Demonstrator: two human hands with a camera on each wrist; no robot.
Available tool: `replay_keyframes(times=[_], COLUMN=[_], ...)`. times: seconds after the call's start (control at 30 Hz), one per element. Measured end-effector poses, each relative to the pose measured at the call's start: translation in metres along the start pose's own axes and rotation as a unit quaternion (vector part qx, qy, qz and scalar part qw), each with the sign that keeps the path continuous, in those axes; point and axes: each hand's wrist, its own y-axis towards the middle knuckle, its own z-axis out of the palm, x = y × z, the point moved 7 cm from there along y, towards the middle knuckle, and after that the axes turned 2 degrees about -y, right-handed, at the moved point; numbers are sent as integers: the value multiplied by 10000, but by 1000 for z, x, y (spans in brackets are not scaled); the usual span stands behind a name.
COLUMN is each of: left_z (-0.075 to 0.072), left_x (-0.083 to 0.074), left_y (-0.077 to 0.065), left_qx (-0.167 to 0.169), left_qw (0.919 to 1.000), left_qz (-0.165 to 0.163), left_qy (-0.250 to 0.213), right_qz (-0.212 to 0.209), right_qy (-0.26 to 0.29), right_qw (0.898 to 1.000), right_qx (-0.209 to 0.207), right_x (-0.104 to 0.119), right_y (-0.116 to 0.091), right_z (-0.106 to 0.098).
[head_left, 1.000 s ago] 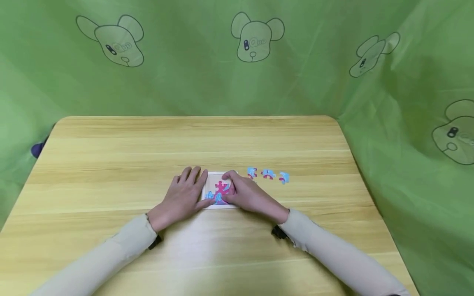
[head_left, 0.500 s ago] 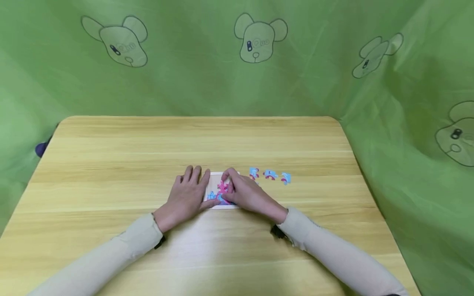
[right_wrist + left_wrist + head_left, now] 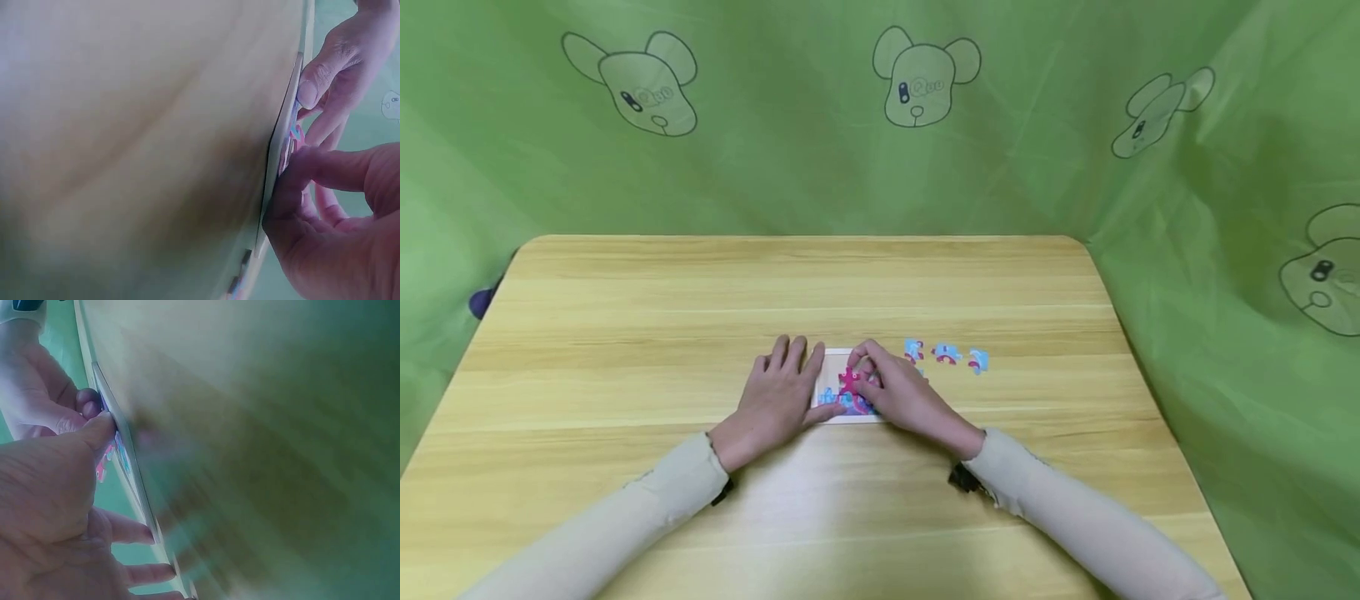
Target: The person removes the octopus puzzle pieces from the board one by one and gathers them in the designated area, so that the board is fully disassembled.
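From my remote post I see the right hand (image 3: 904, 398) curled, thumb and forefinger pinching the pink puzzle piece (image 3: 849, 381) over the puzzle tray (image 3: 835, 363); the left hand (image 3: 772, 406) lies with fingers extended against the tray's left edge. Loose pieces (image 3: 947, 354) sit right of the tray on the wooden table (image 3: 700, 292).

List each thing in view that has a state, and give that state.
Puzzle tray, flat on the table, partly filled
Red piece, held at the tray
Left hand, fingers extended, thumb on tray
Right hand, fingers curled, pinching the red piece
Row of three pieces, lying apart on the table
Green curtain, hanging, creased
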Motion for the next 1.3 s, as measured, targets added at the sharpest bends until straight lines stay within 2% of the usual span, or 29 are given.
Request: replay_keyframes(times=[0.17, 0.37, 0.47, 0.6, 0.73, 0.97, 1.1, 1.3], left_z=[0, -1, 1, 4, 3, -6, -8, -8], left_x=[-1, -1, 1, 4, 5, 3, 5, 4], left_y=[-3, -3, -2, -5, -9, -8, -6, -6], left_qx=[-102, -148, 3, 338, 598, 993, 1058, 1222], left_qw=[9999, 9997, 9994, 9958, 9908, 9863, 9847, 9830], left_qz=[46, 33, -36, -148, -28, 344, 353, 235], left_qy=[-82, -182, -341, -832, -1211, -1275, -1341, -1351], right_qz=[213, 433, 495, 551, 649, 797, 944, 1421], right_qy=[425, 899, 1004, 1092, 1094, 980, 899, 940], right_qw=[9988, 9949, 9935, 9918, 9903, 9889, 9874, 9814], right_qx=[-71, -158, -203, -374, -558, -776, -894, -888], right_x=[-6, -9, -10, -16, -23, -41, -52, -72], right_y=[-3, -9, -16, -27, -37, -53, -61, -71], right_z=[-1, -11, -18, -27, -38, -55, -65, -78])
